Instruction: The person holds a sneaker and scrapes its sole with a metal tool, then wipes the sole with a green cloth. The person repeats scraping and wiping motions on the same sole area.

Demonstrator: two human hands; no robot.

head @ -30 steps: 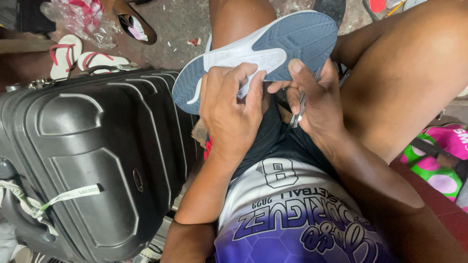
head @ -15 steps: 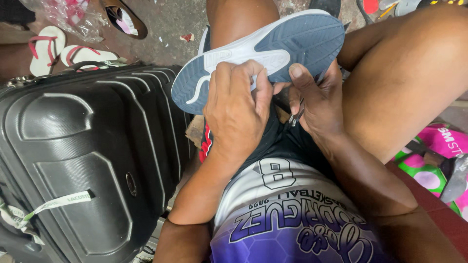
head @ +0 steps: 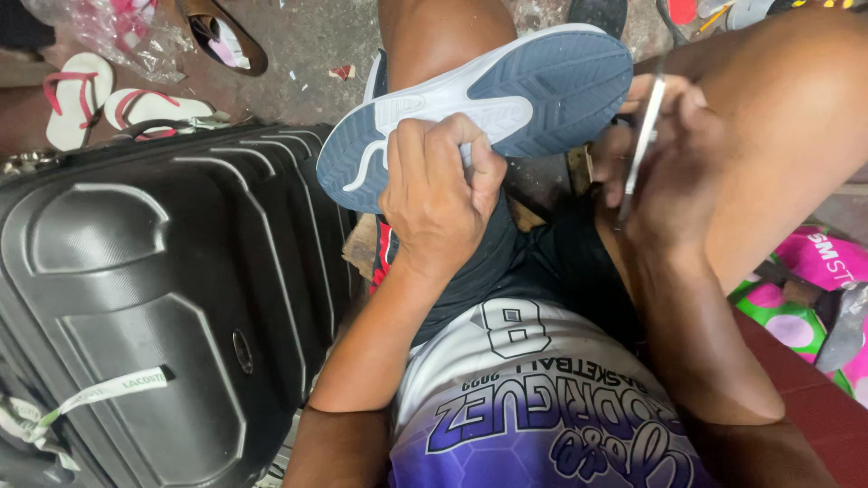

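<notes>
the left hand (head: 440,194) is clamped on the blue-and-white shoe (head: 479,95), fingers curled over the sole's near edge, thumb side underneath out of view. the shoe sits sole-up in the upper middle of the view, resting across the person's lap. the right hand (head: 669,158), at about 3 o'clock from the shoe's toe, is closed around a slim metal tool (head: 640,145) that looks like scissors, held near upright.

to work the sole edge well, the left hand would best keep the shoe pressed firm against the thigh so it cannot twist, and the tool should meet the edge at a shallow angle, clear of the holding fingers.

the shoe's long axis runs from 8 o'clock to 2 o'clock, with the broad forefoot toward 2 o'clock. a black hard-shell suitcase (head: 136,298) stands at 9 o'clock, just beside the left forearm.
</notes>
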